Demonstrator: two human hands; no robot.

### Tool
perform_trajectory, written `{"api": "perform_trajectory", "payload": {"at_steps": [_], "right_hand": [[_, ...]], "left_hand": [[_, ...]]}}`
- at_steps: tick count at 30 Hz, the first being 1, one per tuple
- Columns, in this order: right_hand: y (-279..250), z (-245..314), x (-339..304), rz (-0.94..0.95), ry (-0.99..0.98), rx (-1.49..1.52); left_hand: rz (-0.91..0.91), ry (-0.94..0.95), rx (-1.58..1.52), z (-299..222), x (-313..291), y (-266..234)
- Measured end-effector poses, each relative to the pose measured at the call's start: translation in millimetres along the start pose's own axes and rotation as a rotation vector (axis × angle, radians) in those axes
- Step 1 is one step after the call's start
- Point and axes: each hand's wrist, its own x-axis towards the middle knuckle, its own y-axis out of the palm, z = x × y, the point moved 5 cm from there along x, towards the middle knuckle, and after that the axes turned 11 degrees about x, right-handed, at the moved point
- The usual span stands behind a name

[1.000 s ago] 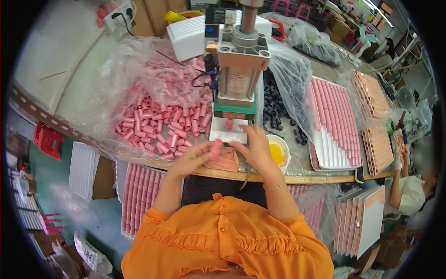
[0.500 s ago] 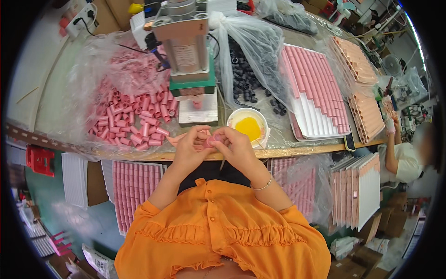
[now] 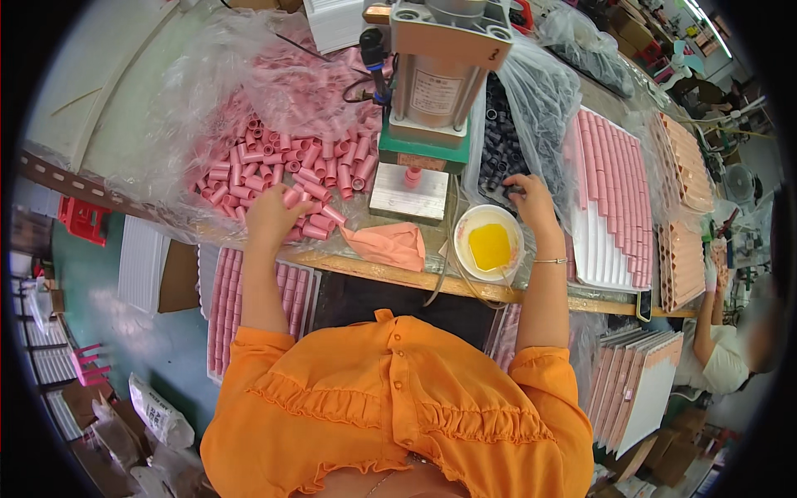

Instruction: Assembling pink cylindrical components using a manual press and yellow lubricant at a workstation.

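Okay, from the head view, my left grip [image 3: 272, 217] is down at the near edge of the pink tubes [image 3: 322, 176], fingers curved over them; whether it's closed on one, I can't tell. Across the tabletop [image 3: 374, 272], my right grip [image 3: 533, 202] is at the near end of the black pieces [image 3: 496, 137], fingers bent, and I can't make out if a piece sits between the tips. Between my hands, a small pink part [image 3: 413, 177] stands on the metal block [image 3: 407, 199] under the press [image 3: 432, 93], beyond an orange cloth [image 3: 386, 246].
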Motion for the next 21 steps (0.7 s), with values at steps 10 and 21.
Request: {"api": "perform_trajectory", "payload": {"at_steps": [10, 21], "right_hand": [[-22.1, 0.9, -41.0, -0.214, 0.290, 0.051], [-10.7, 101.5, -112.6, -0.063, -0.167, -0.123]], "left_hand": [[-0.030, 0.386, -0.625, -40.0, -17.5, -9.4], [0.757, 0.141, -1.678, -173.3, -82.6, 59.7]]}}
